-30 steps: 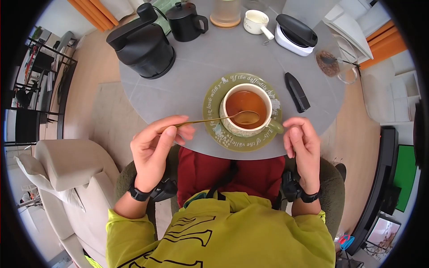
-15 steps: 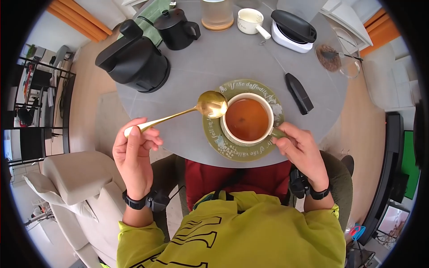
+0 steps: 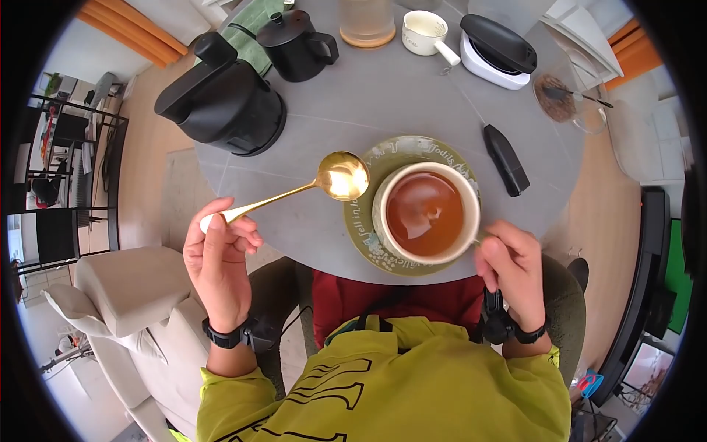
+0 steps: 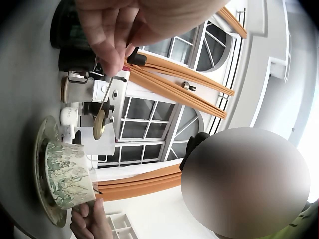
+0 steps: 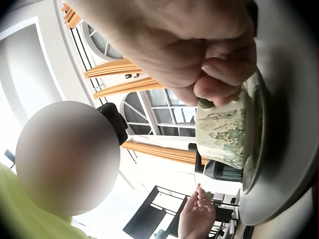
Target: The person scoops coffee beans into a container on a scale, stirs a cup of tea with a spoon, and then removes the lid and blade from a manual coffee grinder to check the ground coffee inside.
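Observation:
A gold spoon (image 3: 343, 177) is pinched by its white-tipped handle between the thumb and fingers of my left hand (image 3: 221, 265). Its bowl hangs in the air left of the teacup, overlapping the saucer's edge in the head view. My right hand (image 3: 515, 269) grips the green handle (image 5: 205, 103) of the teacup (image 4: 67, 174), which has a floral pattern on its outer wall. Reddish-brown tea (image 3: 427, 202) fills much of the cup, with a bright reflection on its surface. Under the cup lies a green saucer (image 3: 358, 217) with white lettering, close to the table's front edge.
On the round grey table (image 3: 324, 125) stand a black kettle-like appliance (image 3: 221, 103), a black lidded pot (image 3: 294, 48), a small white handled cup (image 3: 423, 34) and a white-and-black device (image 3: 497, 55). A slim black object (image 3: 505, 162) lies right of the saucer.
The spoon came out of the tea and swung up to the left in my left hand. My right hand took hold of the cup's handle, and the cup now looks larger and shifted right over the saucer.

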`<state>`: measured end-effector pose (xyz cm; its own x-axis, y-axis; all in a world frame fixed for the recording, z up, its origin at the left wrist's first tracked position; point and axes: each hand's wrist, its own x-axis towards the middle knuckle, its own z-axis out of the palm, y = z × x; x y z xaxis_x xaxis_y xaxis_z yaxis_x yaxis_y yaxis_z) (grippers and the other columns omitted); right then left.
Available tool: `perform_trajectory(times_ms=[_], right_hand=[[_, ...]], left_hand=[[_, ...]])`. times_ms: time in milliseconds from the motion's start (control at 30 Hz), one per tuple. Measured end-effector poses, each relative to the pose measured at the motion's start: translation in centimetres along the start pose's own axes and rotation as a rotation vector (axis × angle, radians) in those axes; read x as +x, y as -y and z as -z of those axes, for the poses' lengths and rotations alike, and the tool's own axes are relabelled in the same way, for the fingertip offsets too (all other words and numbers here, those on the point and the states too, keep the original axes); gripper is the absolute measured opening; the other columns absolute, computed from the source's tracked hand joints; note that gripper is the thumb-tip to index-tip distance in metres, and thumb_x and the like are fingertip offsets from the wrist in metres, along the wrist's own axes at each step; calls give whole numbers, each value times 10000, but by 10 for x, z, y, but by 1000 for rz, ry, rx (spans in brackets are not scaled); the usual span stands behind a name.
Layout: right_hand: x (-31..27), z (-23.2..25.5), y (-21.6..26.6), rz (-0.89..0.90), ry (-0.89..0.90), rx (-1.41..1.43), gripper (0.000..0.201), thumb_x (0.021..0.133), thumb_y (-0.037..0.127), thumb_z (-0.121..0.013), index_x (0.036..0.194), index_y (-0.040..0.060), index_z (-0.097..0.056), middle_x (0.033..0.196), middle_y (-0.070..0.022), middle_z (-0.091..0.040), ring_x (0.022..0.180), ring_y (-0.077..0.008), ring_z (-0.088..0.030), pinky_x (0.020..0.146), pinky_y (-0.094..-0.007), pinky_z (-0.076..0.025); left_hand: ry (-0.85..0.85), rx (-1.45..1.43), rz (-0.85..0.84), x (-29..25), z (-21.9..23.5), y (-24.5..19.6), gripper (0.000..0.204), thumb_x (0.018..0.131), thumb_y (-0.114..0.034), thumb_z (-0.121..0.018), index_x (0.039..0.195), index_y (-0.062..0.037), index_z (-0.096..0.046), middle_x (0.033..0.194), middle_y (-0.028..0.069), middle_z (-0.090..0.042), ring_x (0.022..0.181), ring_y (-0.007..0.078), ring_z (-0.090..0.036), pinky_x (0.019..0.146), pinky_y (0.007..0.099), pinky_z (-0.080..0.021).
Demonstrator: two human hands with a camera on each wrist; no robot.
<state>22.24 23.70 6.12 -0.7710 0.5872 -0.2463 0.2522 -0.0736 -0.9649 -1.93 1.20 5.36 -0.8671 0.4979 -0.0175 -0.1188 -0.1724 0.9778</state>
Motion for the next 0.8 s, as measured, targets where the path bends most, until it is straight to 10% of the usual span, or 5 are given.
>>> perform_trajectory(times_ms=[300, 800], right_hand=[[-17, -3, 27, 348, -40, -61, 413, 809, 395, -698, 755, -9, -629, 583, -56, -508, 446, -176, -472, 443, -266, -311], [-12, 5, 33, 582, 30, -97, 452, 762, 419, -746, 773, -23, -651, 596, -106, -522, 427, -170, -458, 410, -255, -320]], left_hand=[[-12, -62, 9, 3, 2, -2, 229, 989, -178, -473, 1089, 2, -573, 797, 113, -652, 657, 165, -615, 586, 238, -466], [17, -150, 21, 4, 5, -3, 208, 994, -168, -454, 1060, 6, -548, 797, 127, -648, 644, 162, -618, 598, 234, -489]])
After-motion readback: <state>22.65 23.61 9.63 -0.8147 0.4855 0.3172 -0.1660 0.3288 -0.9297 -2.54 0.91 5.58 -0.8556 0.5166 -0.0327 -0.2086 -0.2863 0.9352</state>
